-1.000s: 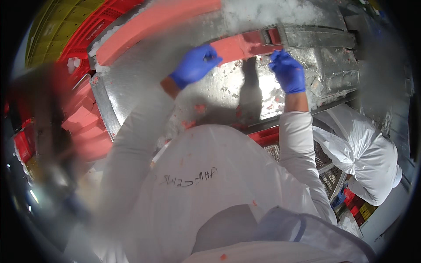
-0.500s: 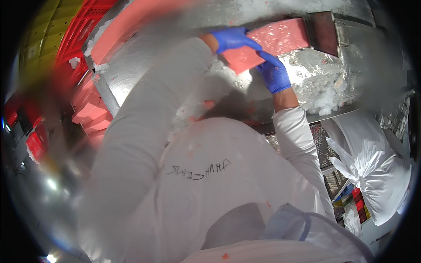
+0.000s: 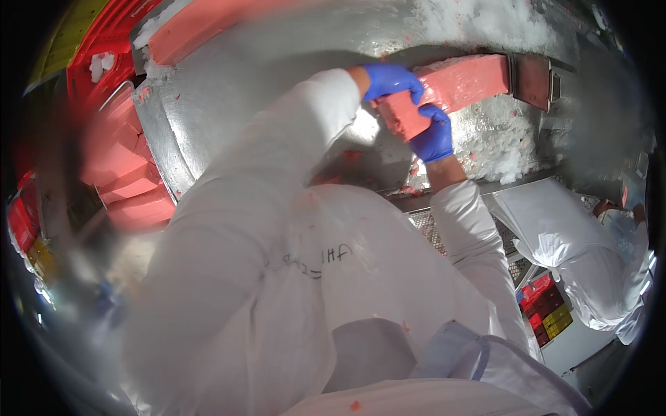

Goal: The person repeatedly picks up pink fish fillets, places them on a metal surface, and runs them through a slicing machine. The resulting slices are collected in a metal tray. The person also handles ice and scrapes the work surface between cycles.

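Observation:
A long pink block (image 3: 472, 80), icy-looking and wet on top, lies across the metal worktop, its far right end against a dark metal frame (image 3: 533, 82). My left hand (image 3: 388, 81), in a blue glove, is closed over the back edge near the block's left end. My right hand (image 3: 434, 137), gloved alike, grips that end from the front, thumb and fingers close to the left hand's fingertips. Whether the left end (image 3: 402, 116) is a separate piece I cannot tell. Part of both hands' fingers is hidden by the block.
Crushed ice (image 3: 499, 135) and pink crumbs lie about the metal worktop (image 3: 277, 66). Another long pink slab (image 3: 201, 29) rests at the far left. More pink blocks (image 3: 135, 184) are piled beyond the left edge, near a red crate (image 3: 114, 41). White plastic bags (image 3: 590, 270) hang at the right.
The left end of the block has tilted, so its rough end face shows. Both hands have shifted a little rightward in the picture, and the right hand is lower. The view has shifted too.

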`<state>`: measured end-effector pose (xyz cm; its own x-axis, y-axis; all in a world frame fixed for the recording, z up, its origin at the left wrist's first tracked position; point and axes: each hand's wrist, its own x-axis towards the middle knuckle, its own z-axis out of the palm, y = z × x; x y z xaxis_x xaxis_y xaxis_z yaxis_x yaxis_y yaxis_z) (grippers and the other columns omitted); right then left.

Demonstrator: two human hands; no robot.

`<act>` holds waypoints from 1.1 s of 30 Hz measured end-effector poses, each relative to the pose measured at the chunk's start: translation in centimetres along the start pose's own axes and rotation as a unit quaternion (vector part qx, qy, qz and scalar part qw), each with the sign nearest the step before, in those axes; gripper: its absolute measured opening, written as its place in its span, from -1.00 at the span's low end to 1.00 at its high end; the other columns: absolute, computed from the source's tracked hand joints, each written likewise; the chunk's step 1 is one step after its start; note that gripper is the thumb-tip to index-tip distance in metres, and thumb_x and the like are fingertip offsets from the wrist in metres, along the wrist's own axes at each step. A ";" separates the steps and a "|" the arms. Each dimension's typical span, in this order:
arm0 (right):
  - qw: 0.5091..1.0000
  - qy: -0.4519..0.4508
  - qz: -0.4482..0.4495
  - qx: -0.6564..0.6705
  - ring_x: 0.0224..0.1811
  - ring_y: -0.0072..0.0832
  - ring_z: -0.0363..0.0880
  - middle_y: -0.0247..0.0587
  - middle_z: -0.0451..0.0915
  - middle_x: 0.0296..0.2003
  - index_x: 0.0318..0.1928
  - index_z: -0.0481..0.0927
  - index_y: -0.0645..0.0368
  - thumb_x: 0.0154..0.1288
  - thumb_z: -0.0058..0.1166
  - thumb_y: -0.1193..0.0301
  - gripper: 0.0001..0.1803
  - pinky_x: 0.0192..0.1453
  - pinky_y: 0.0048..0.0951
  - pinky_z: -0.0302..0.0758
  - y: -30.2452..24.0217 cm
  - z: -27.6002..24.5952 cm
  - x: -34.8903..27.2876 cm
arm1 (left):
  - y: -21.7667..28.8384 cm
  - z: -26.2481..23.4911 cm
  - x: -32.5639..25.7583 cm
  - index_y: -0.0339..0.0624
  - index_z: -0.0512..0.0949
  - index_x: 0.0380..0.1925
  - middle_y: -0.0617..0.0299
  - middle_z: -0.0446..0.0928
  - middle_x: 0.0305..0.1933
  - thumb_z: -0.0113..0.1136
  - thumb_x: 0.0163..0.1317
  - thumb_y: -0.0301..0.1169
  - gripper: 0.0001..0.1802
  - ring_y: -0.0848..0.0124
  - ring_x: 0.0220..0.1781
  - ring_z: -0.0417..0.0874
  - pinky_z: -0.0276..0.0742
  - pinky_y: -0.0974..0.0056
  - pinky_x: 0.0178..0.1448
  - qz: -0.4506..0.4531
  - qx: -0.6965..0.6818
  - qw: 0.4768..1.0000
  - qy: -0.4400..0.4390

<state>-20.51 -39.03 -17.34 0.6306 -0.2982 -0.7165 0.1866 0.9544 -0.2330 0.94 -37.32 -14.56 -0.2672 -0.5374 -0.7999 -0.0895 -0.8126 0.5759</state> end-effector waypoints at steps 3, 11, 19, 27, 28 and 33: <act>0.991 -0.027 0.124 0.043 0.05 -0.02 0.68 0.15 0.65 0.07 0.24 0.48 0.43 0.24 0.10 0.22 -0.35 0.21 -0.13 0.62 6.2 1.2 0.2 | -5.2 -1.7 -3.7 0.03 0.65 -0.20 0.19 0.54 -0.29 0.41 -0.10 -0.02 -0.54 0.30 -0.24 0.56 0.50 0.10 -0.31 0.004 -0.022 1.000 0.012; 0.746 -0.271 0.027 -0.608 0.09 -0.21 0.70 0.00 0.64 0.15 0.23 0.64 0.09 0.30 0.33 0.22 -0.49 0.15 -0.25 0.64 14.3 6.6 -0.2 | -23.3 -9.6 -17.9 -0.22 0.56 0.29 0.12 0.67 0.12 0.36 -0.06 -0.34 -0.23 0.31 0.18 0.63 0.52 0.20 0.30 0.022 0.052 0.996 0.066; 0.593 0.107 -0.422 -0.677 0.22 -0.36 0.59 -0.08 0.62 0.16 0.30 0.52 0.25 0.62 0.09 0.21 -0.55 0.36 -0.22 0.52 -6.9 -8.9 8.4 | -30.1 -3.4 -21.9 -0.17 0.37 0.37 -0.01 0.55 0.11 0.57 -0.16 -0.13 0.02 -0.08 0.18 0.55 0.36 -0.10 0.37 0.139 0.435 0.717 0.527; 0.881 -0.032 -0.117 -0.457 0.49 -0.35 0.42 -0.16 0.45 0.43 0.53 0.35 0.09 0.64 0.08 0.21 -0.42 0.51 -0.19 0.40 3.9 4.3 -2.4 | -31.4 -2.0 -25.2 -0.10 0.34 0.40 0.06 0.55 0.14 0.53 0.01 -0.01 -0.03 0.02 0.28 0.54 0.25 -0.12 0.51 -0.041 0.462 0.726 0.508; 0.841 -0.016 -0.145 -0.522 0.48 -0.34 0.43 -0.16 0.45 0.44 0.53 0.35 0.07 0.64 0.08 0.19 -0.41 0.50 -0.19 0.41 4.3 4.4 -3.9 | -31.8 -1.8 -25.5 -0.10 0.33 0.41 0.07 0.55 0.15 0.53 0.02 0.00 -0.02 0.02 0.30 0.54 0.24 -0.13 0.53 -0.047 0.464 0.726 0.506; 0.883 0.020 -0.028 -0.467 0.36 -0.29 0.56 -0.15 0.53 0.37 0.51 0.36 0.12 0.60 0.14 0.07 -0.34 0.37 -0.19 0.55 5.2 -2.1 -4.7 | -33.8 -1.3 -25.0 -0.01 0.35 0.42 0.11 0.55 0.16 0.50 0.04 -0.08 -0.08 0.06 0.38 0.51 0.17 -0.13 0.61 0.007 0.486 0.704 0.517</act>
<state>-24.13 -32.64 -16.57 0.6093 -0.3621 -0.7054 -0.4991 0.5163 -0.6960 11.94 3.26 -14.24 0.5224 -0.8293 -0.1986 -0.8430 -0.5373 0.0264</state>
